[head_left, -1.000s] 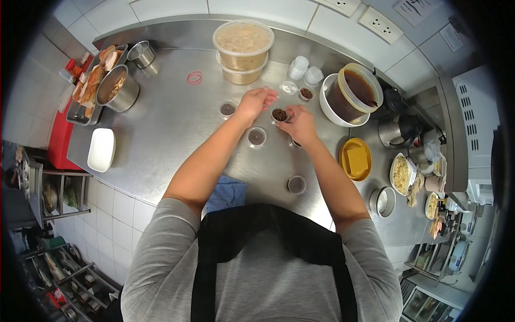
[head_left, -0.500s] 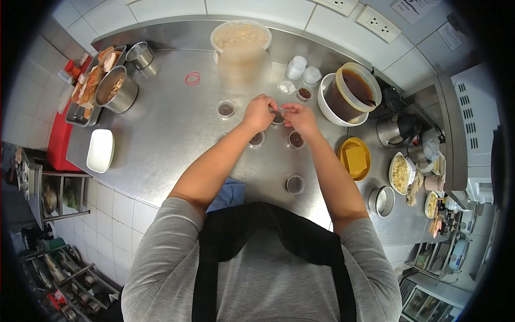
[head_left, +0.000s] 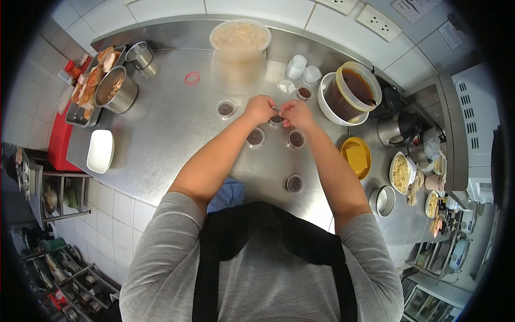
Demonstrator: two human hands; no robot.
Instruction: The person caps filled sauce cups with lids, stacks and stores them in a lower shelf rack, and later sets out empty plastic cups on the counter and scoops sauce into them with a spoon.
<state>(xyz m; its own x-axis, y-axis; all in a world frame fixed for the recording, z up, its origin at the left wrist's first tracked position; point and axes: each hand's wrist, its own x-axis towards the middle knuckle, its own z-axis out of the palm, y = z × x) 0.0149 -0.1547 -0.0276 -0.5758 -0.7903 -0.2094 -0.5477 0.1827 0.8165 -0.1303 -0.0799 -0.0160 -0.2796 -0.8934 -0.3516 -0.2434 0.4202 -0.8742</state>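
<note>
My left hand point(head_left: 261, 109) and my right hand point(head_left: 298, 114) meet over a small clear plastic cup point(head_left: 276, 120) of dark contents. The fingers of both are pinched together at its far rim. Something small and greyish shows between the fingertips; I cannot tell whether it is a lid. Similar cups of dark sauce stand around: one point(head_left: 226, 109) left of my left hand, one point(head_left: 256, 137) below it, another point(head_left: 296, 138) below my right hand and one point(head_left: 294, 184) nearer my body. Beyond my right hand is a cup of reddish-brown flakes point(head_left: 304, 93).
Clear lids point(head_left: 286, 87) and stacked empty cups point(head_left: 296, 66) stand behind my hands. A tub of brown liquid point(head_left: 355, 91) sits in a white bowl at right, near a yellow dish point(head_left: 355, 158). Left are a steel pot point(head_left: 118, 94), a white dish point(head_left: 101, 151) and red bands point(head_left: 192, 78).
My hands have drawn closer together over the small cup, the right one moving left. More of the cup below my left hand shows. The other cups have stayed put.
</note>
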